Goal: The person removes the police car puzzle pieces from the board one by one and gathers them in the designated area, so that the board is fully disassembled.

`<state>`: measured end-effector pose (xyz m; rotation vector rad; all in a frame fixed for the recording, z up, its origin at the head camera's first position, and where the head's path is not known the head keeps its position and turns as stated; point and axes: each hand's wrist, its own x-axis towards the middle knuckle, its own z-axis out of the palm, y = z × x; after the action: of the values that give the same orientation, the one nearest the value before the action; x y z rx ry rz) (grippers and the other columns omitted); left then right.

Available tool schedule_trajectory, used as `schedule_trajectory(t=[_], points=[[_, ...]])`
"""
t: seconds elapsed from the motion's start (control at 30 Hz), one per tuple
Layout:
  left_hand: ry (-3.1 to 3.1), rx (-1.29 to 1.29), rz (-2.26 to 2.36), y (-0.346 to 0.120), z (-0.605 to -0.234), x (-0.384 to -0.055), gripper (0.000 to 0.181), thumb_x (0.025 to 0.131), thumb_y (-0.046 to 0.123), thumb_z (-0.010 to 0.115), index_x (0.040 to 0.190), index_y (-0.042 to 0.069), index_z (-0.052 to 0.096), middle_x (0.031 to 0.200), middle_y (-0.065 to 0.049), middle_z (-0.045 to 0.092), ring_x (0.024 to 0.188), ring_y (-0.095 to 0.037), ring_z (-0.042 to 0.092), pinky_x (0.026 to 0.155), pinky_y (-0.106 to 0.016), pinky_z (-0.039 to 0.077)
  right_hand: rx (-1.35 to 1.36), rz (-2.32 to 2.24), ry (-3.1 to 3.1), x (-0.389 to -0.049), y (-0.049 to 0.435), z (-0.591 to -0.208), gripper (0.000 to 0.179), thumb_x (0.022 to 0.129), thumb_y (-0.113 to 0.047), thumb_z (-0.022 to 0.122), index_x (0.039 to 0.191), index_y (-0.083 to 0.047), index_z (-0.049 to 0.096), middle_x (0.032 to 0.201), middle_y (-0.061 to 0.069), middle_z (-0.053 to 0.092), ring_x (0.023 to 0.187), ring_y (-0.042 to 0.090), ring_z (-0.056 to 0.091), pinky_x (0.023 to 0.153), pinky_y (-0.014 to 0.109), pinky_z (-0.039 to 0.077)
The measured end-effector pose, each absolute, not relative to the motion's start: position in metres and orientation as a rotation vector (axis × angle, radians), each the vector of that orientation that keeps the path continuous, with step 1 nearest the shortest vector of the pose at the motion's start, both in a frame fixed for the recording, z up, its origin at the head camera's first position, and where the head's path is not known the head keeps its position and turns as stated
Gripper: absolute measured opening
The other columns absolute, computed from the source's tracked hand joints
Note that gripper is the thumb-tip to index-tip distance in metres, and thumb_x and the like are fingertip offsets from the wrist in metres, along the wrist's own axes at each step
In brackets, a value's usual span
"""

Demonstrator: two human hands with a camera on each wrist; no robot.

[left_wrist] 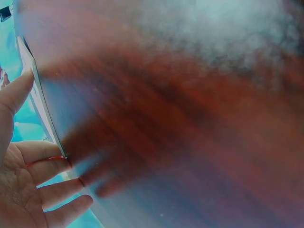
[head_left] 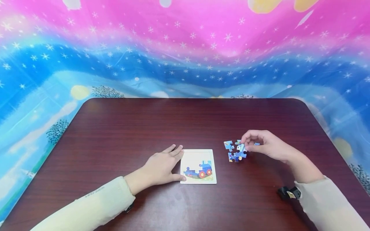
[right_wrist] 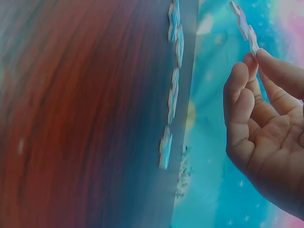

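Note:
A square puzzle board [head_left: 196,155] with a pale frame lies on the table, with a few joined pieces showing a blue train with red wheels [head_left: 202,173] in its lower part. My left hand [head_left: 162,166] touches the board's left edge with thumb and fingers spread; in the left wrist view the thumb and fingertips meet the thin board edge [left_wrist: 43,102]. Above the loose puzzle pieces [head_left: 228,145] to the right, my right hand [head_left: 267,145] pinches a puzzle piece [right_wrist: 241,21] between thumb and fingertips, raised off the table in the right wrist view.
The dark brown wooden table [head_left: 138,125] has rounded far corners. Behind it hangs a pink and blue cloth [head_left: 185,48] with snowflakes. Several loose pieces [right_wrist: 173,95] lie flat along the table in the right wrist view. A black wrist strap [head_left: 286,193] shows at the right sleeve.

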<state>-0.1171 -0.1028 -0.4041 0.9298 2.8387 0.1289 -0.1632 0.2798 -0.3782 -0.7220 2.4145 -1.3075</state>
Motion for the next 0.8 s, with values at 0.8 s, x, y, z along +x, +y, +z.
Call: schedule_trajectory(t=[0.8], points=[[2.835,0.921,0.121,-0.103,-0.405,-0.118,0.093,0.081,0.07,0.065,0.147,0.008,0.048,0.156,-0.007,0.043,0.145,-0.027,0.041,0.093,-0.045,0.056,-0.596,-1.155,2.384,-0.172,0.3,-0.394,0.015,0.093,-0.002,0.064,0.108,-0.001,0.064,0.089,0.006,0.067,0.08,0.02,0.063,0.072,0.024,0.053]])
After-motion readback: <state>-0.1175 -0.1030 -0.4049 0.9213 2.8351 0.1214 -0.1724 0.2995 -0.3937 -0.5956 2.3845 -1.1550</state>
